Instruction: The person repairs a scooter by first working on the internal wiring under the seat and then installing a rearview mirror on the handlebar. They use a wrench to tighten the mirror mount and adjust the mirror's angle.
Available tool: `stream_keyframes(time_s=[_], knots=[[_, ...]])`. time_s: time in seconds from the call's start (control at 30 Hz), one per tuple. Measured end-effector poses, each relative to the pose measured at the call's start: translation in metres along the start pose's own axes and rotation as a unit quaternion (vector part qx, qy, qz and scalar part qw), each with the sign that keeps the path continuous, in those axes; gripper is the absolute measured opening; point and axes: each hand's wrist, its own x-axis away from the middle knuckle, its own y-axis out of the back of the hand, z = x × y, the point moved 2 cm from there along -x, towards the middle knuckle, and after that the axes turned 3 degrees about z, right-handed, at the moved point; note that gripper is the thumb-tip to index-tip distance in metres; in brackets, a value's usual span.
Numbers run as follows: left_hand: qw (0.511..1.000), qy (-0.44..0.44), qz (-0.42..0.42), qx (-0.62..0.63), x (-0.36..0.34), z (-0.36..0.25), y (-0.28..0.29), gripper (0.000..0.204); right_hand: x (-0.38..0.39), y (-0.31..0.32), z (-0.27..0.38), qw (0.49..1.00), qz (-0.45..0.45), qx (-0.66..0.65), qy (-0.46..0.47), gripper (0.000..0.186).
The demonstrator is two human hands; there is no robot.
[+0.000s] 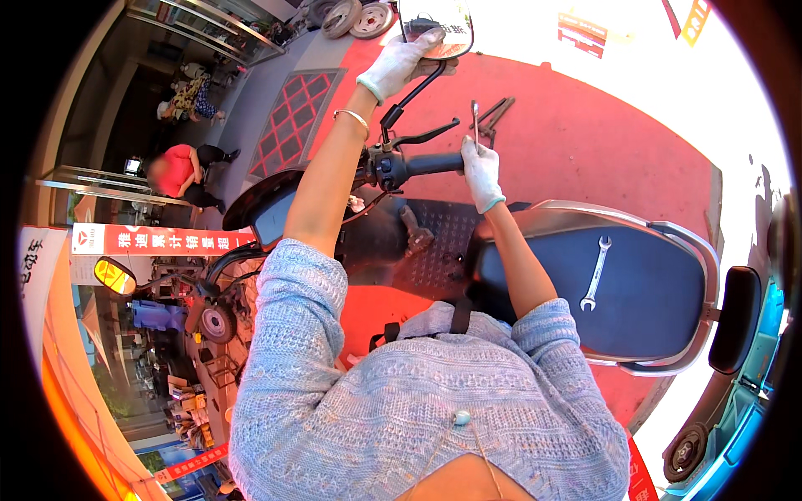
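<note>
My left hand (393, 68), in a white glove, is closed around the edge of a scooter's rear-view mirror (455, 35) at the top. The mirror's black stem (426, 86) runs down to the handlebar beside the brake lever (428, 134). At the outer end of the black handlebar grip (433, 164) is my right hand (482, 177), also gloved, its fingers closed on a slim silver wrench (475, 121) that points away from me. A second, double open-ended wrench (596, 274) lies on the dark scooter seat (652, 313).
Dark metal pieces (497, 118) lie on the red ground (576, 150) beyond the scooter. The other mirror (114, 275) sticks out at left. Two people are at the left, one in a red shirt (177, 169). A blue vehicle (743, 422) stands at lower right.
</note>
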Motion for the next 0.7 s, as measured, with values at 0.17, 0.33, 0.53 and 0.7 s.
stream_keyframes(time_s=[0.17,0.33,0.53,0.7], knots=[[1.0,0.011,0.008,0.009,0.004,-0.001,-0.001,0.044,0.005,-0.001,0.005,1.0,-0.002,0.0,-0.011,0.041],[0.998,-0.014,-0.007,-0.058,0.008,-0.006,-0.005,0.034,0.0,0.0,0.004,1.0,-0.006,0.016,-0.009,0.042],[0.999,-0.023,-0.038,-0.027,0.01,-0.01,-0.014,0.033,-0.007,0.001,-0.004,0.999,-0.011,0.033,-0.006,0.046],[0.999,-0.049,0.0,0.014,0.012,-0.009,-0.017,0.025,-0.014,0.046,0.015,0.961,-0.049,0.27,0.043,0.061]])
